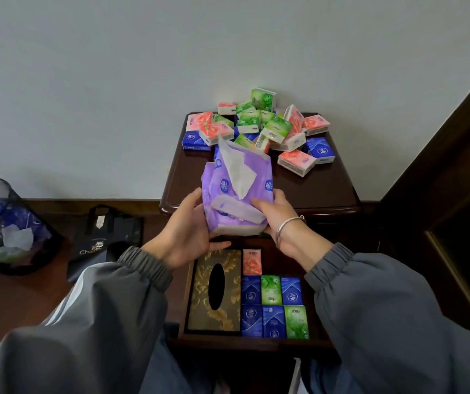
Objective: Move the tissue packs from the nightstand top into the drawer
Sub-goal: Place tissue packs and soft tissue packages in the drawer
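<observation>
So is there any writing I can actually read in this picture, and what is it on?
"Cha": on the black bag; the letters after it cannot be read.
Print on the small tissue packs: too blurred to read.
Logos on the purple tissue pack: too blurred to read.

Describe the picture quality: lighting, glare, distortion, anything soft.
Head view: light is soft and even, no hard shadows; a faint sheen on the nightstand top; wide-angle bending tilts the dark wooden frame at right and swells the grey sleeves below; the held purple tissue pack is sharp, the mesh wastebasket at left is soft, and print on the small packs in the drawer is unreadable.
</observation>
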The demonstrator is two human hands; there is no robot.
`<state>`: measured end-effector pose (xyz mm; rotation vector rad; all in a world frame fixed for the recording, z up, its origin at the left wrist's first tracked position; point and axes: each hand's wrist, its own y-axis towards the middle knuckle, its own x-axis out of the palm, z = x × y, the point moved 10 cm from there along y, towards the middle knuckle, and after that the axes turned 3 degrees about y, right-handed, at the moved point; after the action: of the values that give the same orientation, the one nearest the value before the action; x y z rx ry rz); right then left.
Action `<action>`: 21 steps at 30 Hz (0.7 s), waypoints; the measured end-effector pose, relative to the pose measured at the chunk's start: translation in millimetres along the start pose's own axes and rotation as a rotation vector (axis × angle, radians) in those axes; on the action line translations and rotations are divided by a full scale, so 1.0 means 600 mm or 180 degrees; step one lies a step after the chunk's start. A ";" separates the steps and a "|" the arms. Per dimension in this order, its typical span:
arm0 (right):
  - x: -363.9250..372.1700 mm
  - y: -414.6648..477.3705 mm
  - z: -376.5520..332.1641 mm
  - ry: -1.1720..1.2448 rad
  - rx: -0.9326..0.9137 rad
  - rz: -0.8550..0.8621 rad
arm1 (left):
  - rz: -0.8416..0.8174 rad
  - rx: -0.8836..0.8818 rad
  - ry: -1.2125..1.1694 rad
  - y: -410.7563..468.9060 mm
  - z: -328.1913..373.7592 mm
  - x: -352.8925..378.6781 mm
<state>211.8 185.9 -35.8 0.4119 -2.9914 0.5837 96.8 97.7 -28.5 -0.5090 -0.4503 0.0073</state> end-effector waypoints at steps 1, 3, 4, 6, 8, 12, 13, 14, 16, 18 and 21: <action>0.002 -0.001 -0.001 -0.0022 -0.0050 -0.0078 | -0.0028 -0.0045 0.0127 0.002 0.002 -0.001; 0.009 -0.006 -0.004 -0.0166 -0.0168 -0.0281 | 0.0044 -0.0126 0.0404 0.008 0.006 -0.006; 0.012 -0.008 -0.005 -0.0276 -0.0216 -0.0383 | 0.0114 -0.0162 0.0544 0.011 0.006 -0.010; 0.016 -0.013 -0.007 -0.0495 -0.0303 -0.0523 | 0.0184 -0.0216 0.0756 0.014 0.006 -0.011; 0.014 -0.015 -0.013 -0.0570 -0.0401 -0.0552 | 0.0180 -0.0176 0.0744 0.019 0.008 -0.008; 0.006 -0.018 -0.022 -0.0315 -0.0433 -0.0524 | 0.0471 0.0104 0.0614 0.027 0.019 -0.018; 0.002 -0.018 -0.019 -0.0059 -0.0316 -0.0522 | 0.0535 0.0160 0.0591 0.027 0.019 -0.022; -0.001 -0.017 -0.013 0.0191 -0.0169 -0.0523 | 0.0550 0.0224 0.0525 0.026 0.018 -0.021; -0.006 -0.017 0.005 0.0456 0.0198 -0.0599 | 0.0491 0.0399 0.0341 0.025 0.020 -0.015; -0.005 -0.024 0.024 0.0521 0.0547 -0.0741 | 0.0360 0.0524 0.0223 0.024 0.019 -0.002; -0.019 -0.027 0.025 0.0376 0.0526 -0.0757 | 0.0139 0.0428 0.0377 0.023 0.002 0.019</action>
<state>227.2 168.8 -45.3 0.7058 -2.7376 0.8016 107.9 111.6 -29.2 -0.3847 -0.3203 0.0490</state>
